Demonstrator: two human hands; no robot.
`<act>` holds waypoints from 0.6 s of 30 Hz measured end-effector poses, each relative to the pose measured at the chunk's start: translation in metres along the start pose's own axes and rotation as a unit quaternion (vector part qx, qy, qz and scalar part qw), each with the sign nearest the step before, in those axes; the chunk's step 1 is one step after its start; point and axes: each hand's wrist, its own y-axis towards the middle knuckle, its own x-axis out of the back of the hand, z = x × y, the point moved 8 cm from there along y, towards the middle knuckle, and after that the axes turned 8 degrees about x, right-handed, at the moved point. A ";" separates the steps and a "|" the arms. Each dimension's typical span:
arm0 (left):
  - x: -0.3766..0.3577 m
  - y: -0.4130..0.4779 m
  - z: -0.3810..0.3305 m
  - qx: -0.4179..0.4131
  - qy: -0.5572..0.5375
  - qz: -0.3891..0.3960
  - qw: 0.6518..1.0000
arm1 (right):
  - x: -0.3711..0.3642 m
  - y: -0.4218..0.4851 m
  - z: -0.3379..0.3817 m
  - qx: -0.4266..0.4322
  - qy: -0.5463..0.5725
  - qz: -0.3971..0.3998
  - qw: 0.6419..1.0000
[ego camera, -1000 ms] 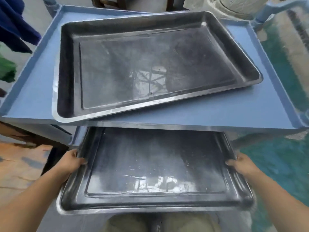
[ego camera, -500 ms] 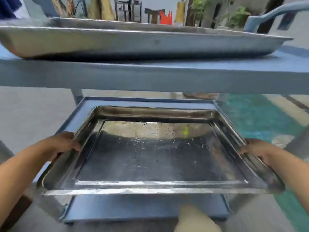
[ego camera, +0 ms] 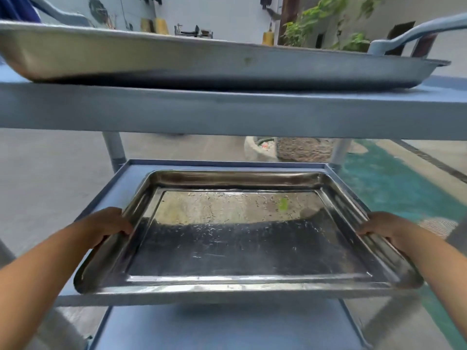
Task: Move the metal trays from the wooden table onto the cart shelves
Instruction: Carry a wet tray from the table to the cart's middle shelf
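Head camera shows the left hand [ego camera: 106, 224] curled round the left rim of a metal tray [ego camera: 240, 248], and the right hand [ego camera: 381, 226] gripping the right rim likewise. The tray lies mostly over the cart's middle shelf [ego camera: 131, 178], its near edge overhanging the front lip. From where I stand, the thing to do is keep it level and push evenly with both hands until the near rim clears the lip, then let go. Above, another tray [ego camera: 177, 59] lies on the top shelf [ego camera: 227, 112]. Against half a second ago, the held tray is deeper in, its far rim nearer the back lip.
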 end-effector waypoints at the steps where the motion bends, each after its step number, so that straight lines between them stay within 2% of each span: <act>1: -0.001 0.004 0.002 0.000 -0.004 -0.005 1.000 | -0.004 0.003 0.000 0.003 -0.008 -0.002 1.000; 9: -0.004 0.019 0.006 -0.003 0.058 -0.054 0.997 | -0.016 0.013 -0.013 -0.003 -0.014 -0.011 1.000; 13: -0.002 0.015 0.004 -0.025 0.038 -0.081 0.996 | -0.020 0.012 -0.018 -0.012 -0.013 -0.011 1.000; 15: -0.001 0.009 -0.001 -0.050 0.046 -0.116 0.991 | -0.018 0.015 -0.013 0.007 -0.004 -0.028 1.000; 18: 0.010 -0.017 -0.019 -0.093 0.096 -0.222 0.966 | -0.008 0.003 0.004 0.052 -0.054 -0.100 0.992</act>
